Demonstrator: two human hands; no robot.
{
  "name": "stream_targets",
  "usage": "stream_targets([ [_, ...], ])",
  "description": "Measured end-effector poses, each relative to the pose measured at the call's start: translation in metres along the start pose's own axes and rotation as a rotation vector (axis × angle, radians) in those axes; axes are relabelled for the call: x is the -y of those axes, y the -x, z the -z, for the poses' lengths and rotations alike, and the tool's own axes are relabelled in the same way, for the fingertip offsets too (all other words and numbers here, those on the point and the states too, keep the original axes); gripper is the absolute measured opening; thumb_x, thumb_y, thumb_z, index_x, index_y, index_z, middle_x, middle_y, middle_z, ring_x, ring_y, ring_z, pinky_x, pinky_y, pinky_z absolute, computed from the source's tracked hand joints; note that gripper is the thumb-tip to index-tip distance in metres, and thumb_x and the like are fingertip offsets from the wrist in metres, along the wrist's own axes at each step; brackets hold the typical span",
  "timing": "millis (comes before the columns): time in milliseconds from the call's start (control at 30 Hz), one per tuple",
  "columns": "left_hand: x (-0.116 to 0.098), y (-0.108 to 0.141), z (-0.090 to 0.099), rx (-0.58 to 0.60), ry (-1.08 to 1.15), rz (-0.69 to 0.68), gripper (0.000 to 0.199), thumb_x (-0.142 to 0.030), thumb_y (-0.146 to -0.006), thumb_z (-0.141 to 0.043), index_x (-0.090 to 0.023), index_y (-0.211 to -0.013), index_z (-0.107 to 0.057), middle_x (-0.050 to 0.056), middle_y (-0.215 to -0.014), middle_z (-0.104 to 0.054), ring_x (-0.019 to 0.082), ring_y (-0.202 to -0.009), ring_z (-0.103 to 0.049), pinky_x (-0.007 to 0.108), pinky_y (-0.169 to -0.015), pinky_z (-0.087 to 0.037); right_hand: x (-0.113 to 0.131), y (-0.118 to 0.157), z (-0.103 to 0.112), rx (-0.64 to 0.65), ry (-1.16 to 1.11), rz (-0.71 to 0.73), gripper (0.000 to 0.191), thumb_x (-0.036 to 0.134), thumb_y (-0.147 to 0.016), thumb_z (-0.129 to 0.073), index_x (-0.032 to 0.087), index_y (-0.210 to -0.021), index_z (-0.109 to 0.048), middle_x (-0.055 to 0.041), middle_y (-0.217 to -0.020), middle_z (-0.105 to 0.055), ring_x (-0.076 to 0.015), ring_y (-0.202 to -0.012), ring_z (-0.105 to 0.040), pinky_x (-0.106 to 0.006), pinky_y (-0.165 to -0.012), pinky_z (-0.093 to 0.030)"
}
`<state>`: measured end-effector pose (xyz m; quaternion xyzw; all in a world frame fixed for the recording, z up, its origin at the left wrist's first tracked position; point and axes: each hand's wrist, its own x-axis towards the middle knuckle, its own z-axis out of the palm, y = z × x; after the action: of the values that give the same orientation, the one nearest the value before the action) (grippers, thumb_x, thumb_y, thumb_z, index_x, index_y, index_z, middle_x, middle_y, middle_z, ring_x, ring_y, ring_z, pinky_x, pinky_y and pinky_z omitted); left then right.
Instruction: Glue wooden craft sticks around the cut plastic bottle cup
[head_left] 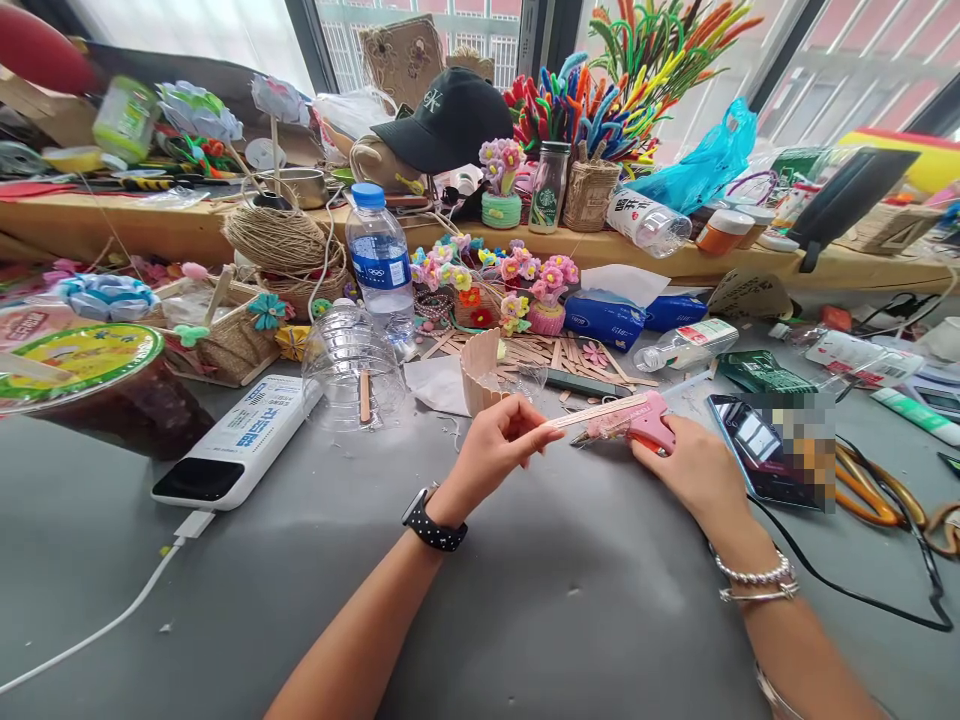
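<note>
My left hand [491, 452] pinches a wooden craft stick [596, 410] by one end, between thumb and fingertips. The stick points right, toward the pink hot glue gun [658, 424] gripped in my right hand [701, 472]. The gun's nozzle is close below the stick; whether they touch, I cannot tell. Just beyond my left hand stands a small curved piece built of upright craft sticks [478, 372]. A clear cut plastic bottle part [341, 355] lies to its left, with a single stick at its front. Behind is a pile of loose craft sticks [540, 352].
A white power bank [244, 440] with a cable and a lidded drink cup [112, 390] are at left. To the right lie a phone [757, 450], orange-handled scissors [870, 490] and a black cord. A water bottle [381, 270] and crafts line the crowded wooden ledge [450, 238].
</note>
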<state>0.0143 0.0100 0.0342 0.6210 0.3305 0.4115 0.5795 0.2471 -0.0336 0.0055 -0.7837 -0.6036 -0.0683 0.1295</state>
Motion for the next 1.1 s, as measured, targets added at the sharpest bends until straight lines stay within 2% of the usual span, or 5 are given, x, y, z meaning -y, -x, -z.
stream_targets([
  [133,0.000,0.000,0.000,-0.008,0.000,0.001,0.027,-0.036,-0.068,-0.064,-0.015,-0.066,-0.048,-0.005,-0.054,-0.051,0.003,-0.044,-0.042,0.015,-0.039,-0.035,0.000,0.002,0.004,-0.063,-0.029,-0.059,0.052,0.064,-0.065,-0.049,0.017,-0.085,-0.059,-0.0084,-0.079,-0.065,-0.0235,-0.068,-0.058,-0.030,-0.052,-0.038],
  [300,0.002,0.000,0.000,-0.015,-0.030,-0.010,0.027,-0.036,-0.069,-0.063,-0.015,-0.066,-0.048,-0.005,-0.055,-0.051,0.003,-0.044,-0.042,0.015,-0.040,-0.034,0.008,0.007,0.022,-0.179,-0.410,0.035,0.039,0.051,-0.076,-0.047,0.018,-0.088,-0.063,-0.0067,-0.087,-0.066,-0.0183,-0.072,-0.060,-0.031,-0.066,-0.046],
  [533,0.006,0.000,-0.002,0.002,-0.129,-0.002,0.027,-0.038,-0.071,-0.061,-0.015,-0.067,-0.048,-0.005,-0.057,-0.052,0.004,-0.045,-0.043,0.016,-0.041,-0.035,0.019,0.012,0.032,0.081,-0.991,0.022,0.035,0.044,-0.071,-0.058,0.020,-0.096,-0.062,-0.0066,-0.093,-0.066,-0.0162,-0.071,-0.063,-0.029,-0.064,-0.052],
  [700,0.007,0.001,-0.002,0.013,-0.174,-0.008,0.026,-0.038,-0.071,-0.061,-0.015,-0.067,-0.049,-0.005,-0.057,-0.053,0.004,-0.045,-0.043,0.016,-0.042,-0.035,0.022,0.014,0.032,0.139,-1.079,0.054,0.030,0.038,-0.069,-0.062,0.020,-0.093,-0.062,-0.0047,-0.088,-0.067,-0.0159,-0.073,-0.063,-0.031,-0.070,-0.051],
  [1100,0.008,-0.001,-0.002,0.006,-0.114,-0.015,0.027,-0.038,-0.072,-0.060,-0.015,-0.067,-0.048,-0.005,-0.057,-0.051,0.003,-0.044,-0.042,0.015,-0.041,-0.034,0.027,0.012,0.036,0.097,-0.995,0.135,0.019,0.036,-0.075,-0.056,0.020,-0.080,-0.065,-0.0042,-0.084,-0.067,-0.0161,-0.079,-0.060,-0.028,-0.068,-0.050],
])
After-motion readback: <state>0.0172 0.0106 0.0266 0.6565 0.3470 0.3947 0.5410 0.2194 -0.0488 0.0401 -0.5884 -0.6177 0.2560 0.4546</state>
